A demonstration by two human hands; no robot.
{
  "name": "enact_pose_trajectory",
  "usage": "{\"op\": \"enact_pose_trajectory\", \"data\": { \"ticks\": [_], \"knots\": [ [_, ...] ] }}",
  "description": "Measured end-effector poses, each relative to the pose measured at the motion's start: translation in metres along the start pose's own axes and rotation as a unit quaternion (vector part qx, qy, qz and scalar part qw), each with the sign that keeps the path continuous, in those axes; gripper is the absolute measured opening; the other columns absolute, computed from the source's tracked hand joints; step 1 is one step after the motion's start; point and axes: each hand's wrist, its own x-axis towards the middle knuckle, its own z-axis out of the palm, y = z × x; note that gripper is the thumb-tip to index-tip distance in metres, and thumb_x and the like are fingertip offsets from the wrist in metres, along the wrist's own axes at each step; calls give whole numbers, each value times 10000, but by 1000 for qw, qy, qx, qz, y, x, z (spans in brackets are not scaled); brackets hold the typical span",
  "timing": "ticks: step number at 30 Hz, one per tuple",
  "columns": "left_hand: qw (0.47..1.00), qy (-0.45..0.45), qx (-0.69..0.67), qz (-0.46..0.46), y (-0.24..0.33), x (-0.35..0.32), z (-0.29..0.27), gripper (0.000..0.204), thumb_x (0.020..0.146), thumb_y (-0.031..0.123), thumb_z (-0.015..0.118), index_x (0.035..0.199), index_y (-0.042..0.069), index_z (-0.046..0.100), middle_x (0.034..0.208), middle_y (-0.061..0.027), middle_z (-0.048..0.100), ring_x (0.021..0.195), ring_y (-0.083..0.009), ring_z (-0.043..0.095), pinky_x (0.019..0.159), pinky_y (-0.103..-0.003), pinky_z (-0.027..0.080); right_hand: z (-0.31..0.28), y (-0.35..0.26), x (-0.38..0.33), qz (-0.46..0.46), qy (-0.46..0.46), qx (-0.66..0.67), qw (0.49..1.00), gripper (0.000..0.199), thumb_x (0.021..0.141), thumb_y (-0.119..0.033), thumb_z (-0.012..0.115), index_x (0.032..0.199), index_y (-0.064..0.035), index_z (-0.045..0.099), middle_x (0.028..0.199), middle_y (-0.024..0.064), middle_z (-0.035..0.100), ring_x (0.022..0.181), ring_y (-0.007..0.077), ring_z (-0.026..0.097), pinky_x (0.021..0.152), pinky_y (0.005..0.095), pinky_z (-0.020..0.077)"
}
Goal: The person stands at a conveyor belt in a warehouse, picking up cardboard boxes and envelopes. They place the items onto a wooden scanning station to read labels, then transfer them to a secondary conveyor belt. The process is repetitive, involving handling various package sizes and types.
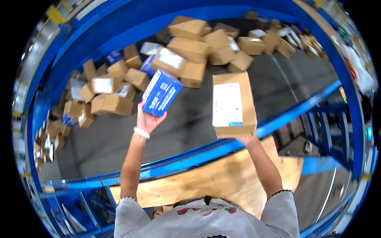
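My left hand [149, 119] grips the lower end of a blue box [162, 93] with white print, tilted to the right. The thumb lies along its bottom edge, and a white band circles that wrist. In my right hand [250, 135] rests a brown cardboard box [247, 99] with a large white label [227, 104] on its upper face. That hand supports it from the lower right, and most of its fingers are hidden behind the box. Both boxes are held up over a dark conveyor belt [186, 123].
Many brown cartons [188, 49] lie heaped along the belt's far side. A smaller heap [112, 104] spreads to the left. The blue rail [194, 154] edges the belt on my side, with a wooden board [206, 182] in front of me. Blue metal frames [325, 131] stand at right.
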Motion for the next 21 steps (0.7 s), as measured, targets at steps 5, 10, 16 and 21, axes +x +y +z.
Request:
{"op": "enact_pose_trajectory", "data": {
  "ticks": [5,10,16,21],
  "knots": [
    [979,-124,101,-125,-121,-68,144,726,987,579,544,1488,60,456,1381,-203,604,1203,-368,630,984,-519,583,-31,-13,-227,-251,108,1,962,773,984,-599,559,1551,-87,441,1515,188,538,1340,415,557,1112,613,455],
    [916,-241,288,-139,-269,-58,236,787,1004,421,633,1603,106,232,1501,-178,489,1271,-337,603,942,-488,599,-32,31,-457,-439,367,-8,820,722,997,-557,557,1514,-62,463,1470,164,574,1298,363,597,1084,539,499],
    [830,-262,466,-161,-274,-11,261,867,996,238,690,1659,152,138,1410,-148,555,1177,-271,640,767,-379,619,9,131,-414,-577,499,96,640,672,997,-485,628,1488,-55,470,1428,152,579,1200,364,625,1007,523,534],
    [717,-343,605,44,-276,33,219,856,973,134,707,1647,54,185,1355,-155,589,1110,-220,657,854,-312,573,-6,174,-386,-459,695,69,549,758,970,-481,707,1512,-73,368,1268,144,578,985,265,653,748,439,594]
  ]
}}
